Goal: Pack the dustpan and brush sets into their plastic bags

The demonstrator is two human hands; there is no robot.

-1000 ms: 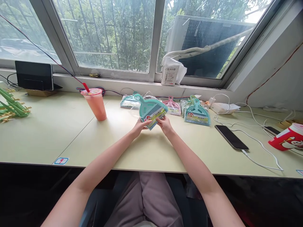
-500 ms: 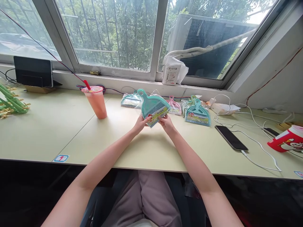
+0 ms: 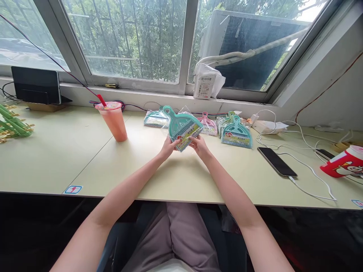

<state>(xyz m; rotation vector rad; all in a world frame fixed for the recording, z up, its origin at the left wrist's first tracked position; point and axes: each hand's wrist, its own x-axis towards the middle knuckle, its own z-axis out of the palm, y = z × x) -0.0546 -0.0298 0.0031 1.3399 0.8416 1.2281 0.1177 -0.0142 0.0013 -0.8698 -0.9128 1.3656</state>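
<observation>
Turquoise and apparently film-wrapped, a dustpan set (image 3: 184,126) is being held tilted over the pale desk (image 3: 176,181), its handle pointing up and left. The left hand (image 3: 168,147) and right hand (image 3: 200,146) are both grasping its lower edges. Steadying it seems the present step; any next move is probably calling for a firm two-handed hold, avoiding the packs (image 3: 236,135) behind.

Orange drink (image 3: 115,124) — black phone (image 3: 277,161)

Head-worn camera: faces forward and down from above the lap (image 3: 172,234), across the desk (image 3: 56,155), toward the window (image 3: 136,45).
</observation>
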